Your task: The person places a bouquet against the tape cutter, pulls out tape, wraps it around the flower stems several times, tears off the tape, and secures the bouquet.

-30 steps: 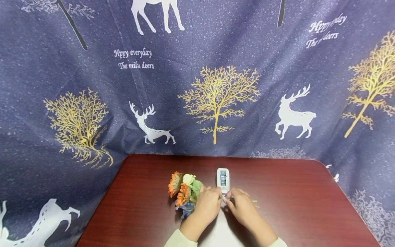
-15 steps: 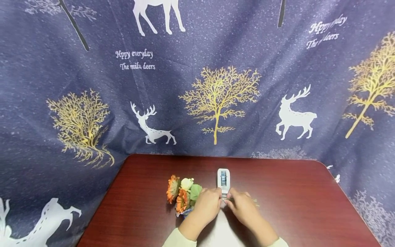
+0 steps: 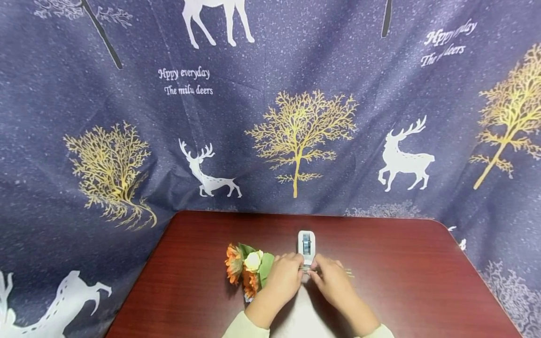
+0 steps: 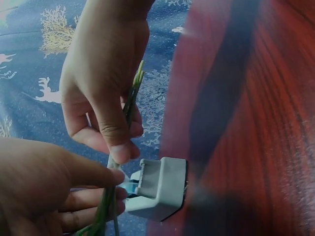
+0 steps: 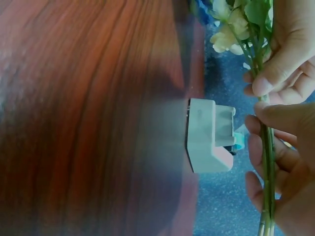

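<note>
My left hand [image 3: 284, 278] pinches a bunch of artificial flowers [image 3: 253, 261] by the stems, just below the blooms. Orange, cream and blue blossoms with green leaves stick out to its left. Close beside it, my right hand [image 3: 332, 280] grips the same stems [image 5: 267, 167] further down, and their cut ends show past it. Between the fingertips a whitish band [image 4: 114, 164] lies on the stems. Directly beyond both hands stands a white tape dispenser [image 3: 306, 244] with a blue roll, its cutting edge facing them. A clear strip spans the small gap between dispenser and stems in the left wrist view.
The dark red wooden table [image 3: 393, 263] extends to both sides of the hands. A pale glare patch lies on it between the forearms. Behind hangs a blue curtain [image 3: 228, 117] printed with deer and trees.
The bunch has turned in my hands: the cream flower has come down and forward, and the blue one is now mostly hidden behind my left arm. The dispenser has stayed in place.
</note>
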`<state>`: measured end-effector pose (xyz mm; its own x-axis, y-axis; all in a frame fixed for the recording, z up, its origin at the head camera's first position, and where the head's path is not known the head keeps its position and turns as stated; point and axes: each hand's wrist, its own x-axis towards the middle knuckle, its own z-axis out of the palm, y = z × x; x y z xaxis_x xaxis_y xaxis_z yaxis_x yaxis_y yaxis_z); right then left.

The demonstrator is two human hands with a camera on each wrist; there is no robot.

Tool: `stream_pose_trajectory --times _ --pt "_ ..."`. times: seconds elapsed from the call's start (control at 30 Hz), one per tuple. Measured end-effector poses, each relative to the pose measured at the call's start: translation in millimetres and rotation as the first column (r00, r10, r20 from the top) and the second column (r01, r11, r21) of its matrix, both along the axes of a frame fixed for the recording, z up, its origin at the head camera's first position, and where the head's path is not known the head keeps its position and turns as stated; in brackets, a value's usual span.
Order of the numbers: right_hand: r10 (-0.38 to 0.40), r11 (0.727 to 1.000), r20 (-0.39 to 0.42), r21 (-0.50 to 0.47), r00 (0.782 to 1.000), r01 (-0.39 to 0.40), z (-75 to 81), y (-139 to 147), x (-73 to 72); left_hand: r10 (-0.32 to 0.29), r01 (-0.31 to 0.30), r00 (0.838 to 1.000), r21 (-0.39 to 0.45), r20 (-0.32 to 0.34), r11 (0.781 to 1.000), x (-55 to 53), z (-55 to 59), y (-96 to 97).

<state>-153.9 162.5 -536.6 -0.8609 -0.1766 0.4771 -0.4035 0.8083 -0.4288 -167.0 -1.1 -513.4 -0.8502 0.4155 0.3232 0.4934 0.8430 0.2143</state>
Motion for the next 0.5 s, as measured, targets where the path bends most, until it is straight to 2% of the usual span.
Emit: stream_pose_trajectory --times 0.17,0.27,0.5 --pt "-0.013 1.000 0.029 -0.012 0.999 0.013 -0.5 -0.3 -1.4 0.010 -0.009 1.000 -0.057 0.017 0.998 1.5 7.2 -1.5" --pt "-0.013 1.000 0.017 -0.002 1.000 0.013 -0.5 -0.4 -2.5 0.015 -0.012 0.999 -0.081 0.032 0.997 2.5 10.6 -2.8" --pt "-0.033 0.999 0.035 -0.003 0.999 0.033 1.9 0.7 -4.0 -0.006 0.007 1.000 -0.047 0.005 0.999 -2.0 8.5 -4.4"
